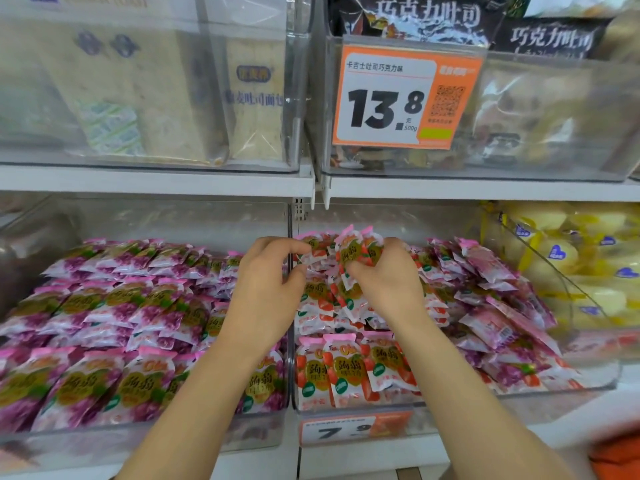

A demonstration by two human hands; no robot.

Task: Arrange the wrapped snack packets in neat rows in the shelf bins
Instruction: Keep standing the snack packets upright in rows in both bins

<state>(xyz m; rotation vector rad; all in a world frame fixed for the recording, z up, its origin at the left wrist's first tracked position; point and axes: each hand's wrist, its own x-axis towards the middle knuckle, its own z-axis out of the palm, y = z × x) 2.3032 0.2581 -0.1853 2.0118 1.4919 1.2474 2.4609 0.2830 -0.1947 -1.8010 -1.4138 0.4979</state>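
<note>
Two clear shelf bins sit side by side on the lower shelf. The left bin (145, 434) holds purple grape snack packets (114, 306) in rows. The right bin (519, 403) holds red strawberry packets (349, 372) at its left and a loose heap of purple packets (491, 271) at its right. My right hand (388, 282) grips a bunch of strawberry packets (353, 251) raised over the back of the right bin. My left hand (270, 285) hovers by the divider, its fingers pinching a packet edge (306, 259) beside that bunch.
A clear bin of yellow wrapped cakes (571, 265) stands at the right. The upper shelf carries bins of bread (166, 98) and chocolate toast behind an orange 13.8 price tag (405, 98). A 7.9 price tag (349, 431) hangs on the right bin's front.
</note>
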